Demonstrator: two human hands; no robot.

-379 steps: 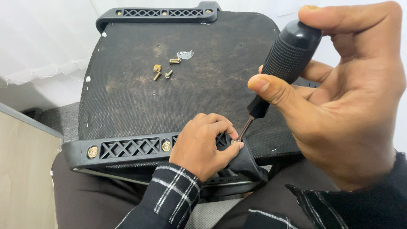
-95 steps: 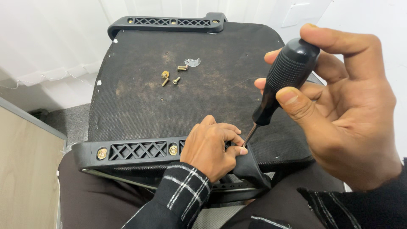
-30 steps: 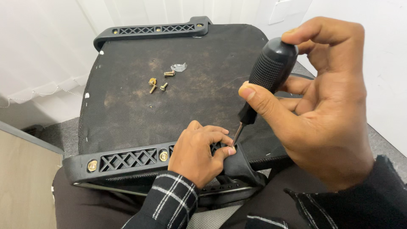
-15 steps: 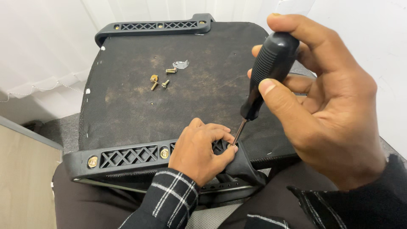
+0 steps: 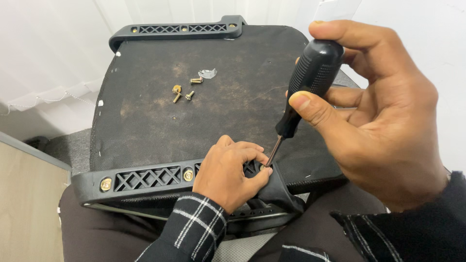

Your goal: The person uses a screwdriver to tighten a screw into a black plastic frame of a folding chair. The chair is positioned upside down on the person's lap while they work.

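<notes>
**A:** What's the biggest thing there?

**B:** A black, fabric-covered chair seat base (image 5: 145, 116), lying underside up across the person's lap. It has a black plastic lattice bracket (image 5: 182, 30) along its far edge and another black plastic lattice bracket (image 5: 145, 178) along the near edge.

**A:** And the hands?

**B:** The right hand (image 5: 383, 131) is the larger in view, raised over the right side of the seat. It is wrapped around the black ribbed handle of a screwdriver (image 5: 303, 90), thumb pressed on the handle's side and fingers curled over its top. The shaft slants down and to the left, towards the near bracket.

**A:** The left one?

**B:** The left hand (image 5: 228, 172), in a plaid cuff, rests on the near edge, fingers bent and pinched close around the spot where the screwdriver tip lands. It seems to steady a small brass screw (image 5: 262, 169) there, though the fingers cover most of it, so I can't be sure.

**A:** Smaller things?

**B:** Two brass screw heads (image 5: 188, 175) sit in the near bracket, left of that hand. Out on the middle of the seat lie a few loose brass screws (image 5: 177, 91), close together, with a small silvery scrap (image 5: 208, 73) just beside them.
</notes>
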